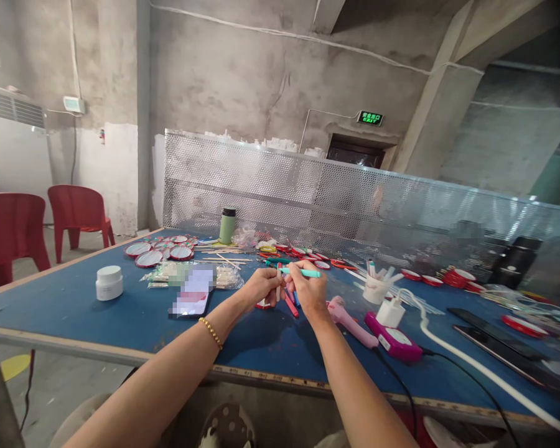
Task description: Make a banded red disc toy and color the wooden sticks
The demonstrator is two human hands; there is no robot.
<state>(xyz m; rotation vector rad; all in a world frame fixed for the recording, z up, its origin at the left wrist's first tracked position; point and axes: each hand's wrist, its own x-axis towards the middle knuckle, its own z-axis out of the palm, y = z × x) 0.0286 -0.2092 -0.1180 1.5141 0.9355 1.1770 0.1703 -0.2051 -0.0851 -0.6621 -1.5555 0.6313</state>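
My right hand (pixel 312 291) is closed around a teal marker pen (pixel 302 272), whose tip points left toward my other hand. Fingers of my left hand (pixel 262 286) are pinched on a thin, pale strip with a red end (pixel 279 274); its exact kind is too small to make out. The pen tip meets or nearly meets this strip. Just below both hands, a red marker (pixel 291 306) and a few other coloured pens lie on the blue table (pixel 168 339), partly hidden by my fingers.
Right of my hands lie a pink glue gun (pixel 353 323), a purple power strip (pixel 392 339) with a white plug, and a cup (pixel 374 290) of sticks. Leftward are a phone (pixel 195 292), white jar (pixel 109 284) and red-rimmed discs (pixel 148 258). A green bottle (pixel 228 226) stands behind.
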